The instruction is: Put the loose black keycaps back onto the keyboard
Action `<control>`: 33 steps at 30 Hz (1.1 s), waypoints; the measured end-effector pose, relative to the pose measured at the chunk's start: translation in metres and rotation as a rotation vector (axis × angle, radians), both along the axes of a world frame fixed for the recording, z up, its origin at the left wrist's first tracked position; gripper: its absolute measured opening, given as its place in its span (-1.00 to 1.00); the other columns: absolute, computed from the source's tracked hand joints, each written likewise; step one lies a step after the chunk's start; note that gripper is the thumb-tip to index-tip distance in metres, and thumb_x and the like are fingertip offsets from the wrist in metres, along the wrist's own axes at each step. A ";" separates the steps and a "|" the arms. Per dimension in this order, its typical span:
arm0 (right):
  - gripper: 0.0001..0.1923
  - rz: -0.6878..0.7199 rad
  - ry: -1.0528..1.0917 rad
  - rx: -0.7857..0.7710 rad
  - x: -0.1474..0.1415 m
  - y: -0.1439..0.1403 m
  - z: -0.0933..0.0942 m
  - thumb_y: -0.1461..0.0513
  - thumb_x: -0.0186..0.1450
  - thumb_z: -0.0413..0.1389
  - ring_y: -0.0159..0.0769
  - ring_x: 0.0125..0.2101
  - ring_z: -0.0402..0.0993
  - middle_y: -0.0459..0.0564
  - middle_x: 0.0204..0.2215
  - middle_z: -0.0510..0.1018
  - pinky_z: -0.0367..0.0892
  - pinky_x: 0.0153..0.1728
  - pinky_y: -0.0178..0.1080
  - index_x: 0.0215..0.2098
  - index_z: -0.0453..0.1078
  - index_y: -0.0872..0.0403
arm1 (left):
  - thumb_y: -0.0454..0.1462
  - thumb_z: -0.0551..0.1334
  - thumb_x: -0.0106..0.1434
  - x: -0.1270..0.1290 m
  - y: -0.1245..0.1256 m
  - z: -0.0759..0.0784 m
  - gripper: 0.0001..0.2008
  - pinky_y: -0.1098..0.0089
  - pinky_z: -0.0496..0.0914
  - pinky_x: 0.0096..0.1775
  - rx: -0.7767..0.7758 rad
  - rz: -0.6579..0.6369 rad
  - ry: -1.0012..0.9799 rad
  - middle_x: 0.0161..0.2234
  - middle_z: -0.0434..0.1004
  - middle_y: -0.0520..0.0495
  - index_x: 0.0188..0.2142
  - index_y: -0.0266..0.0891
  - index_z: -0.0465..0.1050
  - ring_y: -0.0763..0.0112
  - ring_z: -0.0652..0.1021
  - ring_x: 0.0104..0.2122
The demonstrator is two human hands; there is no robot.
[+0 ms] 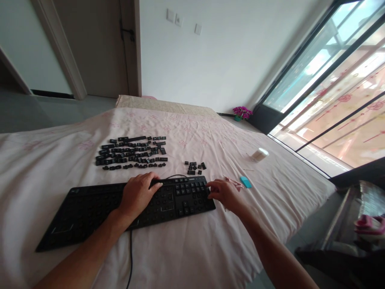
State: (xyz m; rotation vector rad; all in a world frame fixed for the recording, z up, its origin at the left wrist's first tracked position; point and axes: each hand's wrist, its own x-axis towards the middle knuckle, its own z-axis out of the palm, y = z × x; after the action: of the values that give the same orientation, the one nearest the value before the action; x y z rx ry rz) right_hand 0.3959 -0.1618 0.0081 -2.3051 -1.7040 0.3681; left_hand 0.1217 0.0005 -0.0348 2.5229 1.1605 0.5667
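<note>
A black computer keyboard [150,216] lies slightly slanted on the bed, most of its left and middle part stripped of keycaps. Keys still sit on the right part, around the number pad [198,188]. My left hand [138,194] grips the keyboard's far edge near the middle, thumb on top and fingers over the rim. At the right end, my right hand [221,192] has its bent fingers and thumb against the keyboard's side edge by the number pad. Loose black keycaps [132,152] lie in rows beyond the keyboard. A smaller group of keycaps [195,167] sits to their right.
Right of the keyboard lie a blue flat piece [246,182], a pinkish item [234,182] partly behind my hand, and a white-lidded round container [260,154] on its side. A black cable [130,257] runs toward me across the pale bedsheet [186,257].
</note>
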 end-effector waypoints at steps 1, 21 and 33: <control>-0.72 0.008 -0.013 -0.005 -0.001 0.000 0.001 0.24 0.12 0.23 -0.34 -0.39 0.47 -0.16 -0.41 0.55 0.15 -0.37 -0.31 -0.17 0.53 -0.07 | -0.12 0.19 0.23 0.000 0.000 0.000 -0.83 0.32 0.30 -0.14 -0.001 0.002 0.003 -0.24 0.59 0.01 -0.23 -0.11 0.43 0.27 0.53 -0.20; -0.25 0.083 -0.428 -0.076 -0.048 -0.033 -0.019 0.57 0.07 -0.15 -0.14 -0.15 0.39 0.19 -0.06 0.43 0.32 -0.25 -0.23 0.23 0.17 0.17 | -0.11 0.16 0.28 0.003 -0.003 -0.001 -0.78 0.28 0.25 -0.17 0.113 -0.040 0.123 -0.22 0.53 -0.07 -0.17 -0.13 0.45 0.19 0.48 -0.18; -0.55 -0.070 -0.086 0.142 0.048 0.039 -0.004 0.39 0.19 -0.05 -0.26 -0.18 0.49 -0.01 -0.21 0.60 0.25 -0.15 -0.29 -0.05 0.50 0.03 | -0.10 0.14 0.30 0.013 0.000 0.004 -0.79 0.30 0.24 -0.13 0.011 -0.053 0.170 -0.21 0.51 -0.04 -0.20 -0.13 0.46 0.24 0.47 -0.15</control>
State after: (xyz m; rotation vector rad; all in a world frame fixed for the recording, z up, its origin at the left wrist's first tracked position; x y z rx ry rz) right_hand 0.4439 -0.1229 0.0041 -2.2998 -1.6264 0.1309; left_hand 0.1344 0.0008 -0.0313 2.6447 1.1456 0.3521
